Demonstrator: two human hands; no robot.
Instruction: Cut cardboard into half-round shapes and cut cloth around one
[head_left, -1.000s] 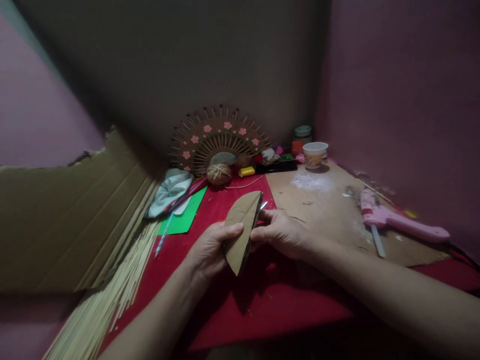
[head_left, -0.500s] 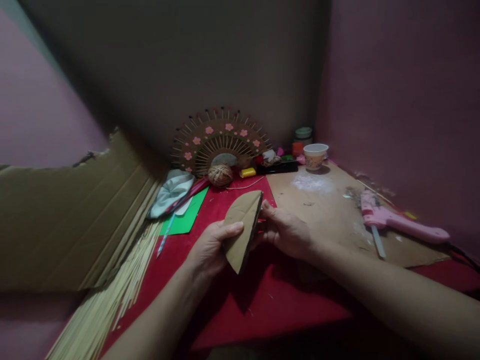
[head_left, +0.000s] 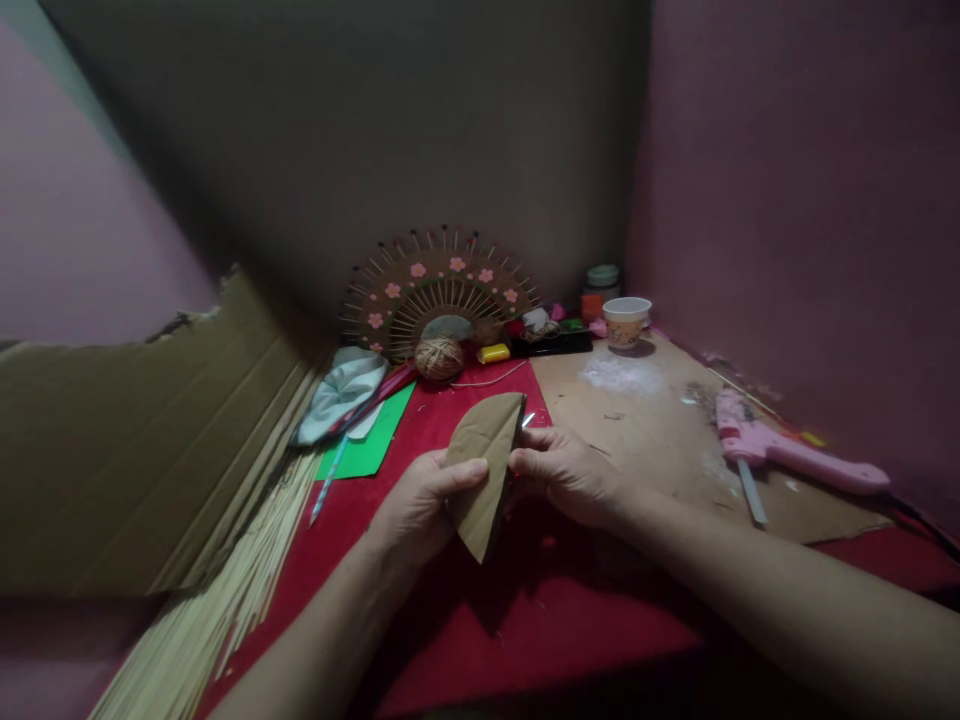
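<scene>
My left hand [head_left: 420, 505] grips a leaf-shaped piece of brown cardboard [head_left: 480, 470] and holds it upright over the red tabletop [head_left: 525, 610]. My right hand [head_left: 566, 470] is closed on a small tool against the cardboard's right edge; a metal tip [head_left: 528, 419] pokes out above the fingers, perhaps scissors. Both hands sit at the middle of the view.
A big cardboard sheet [head_left: 135, 440] leans at the left beside a bundle of thin sticks [head_left: 225, 590]. At the back stand a decorated stick fan [head_left: 442, 290], a twine ball [head_left: 439, 357] and a cup [head_left: 625, 322]. A pink glue gun [head_left: 787, 450] lies on a brown board at the right.
The right hand shifted slightly along the cardboard's edge, and the metal tip shows again above the fingers. The view dipped a little, the cardboard staying in the left hand.
</scene>
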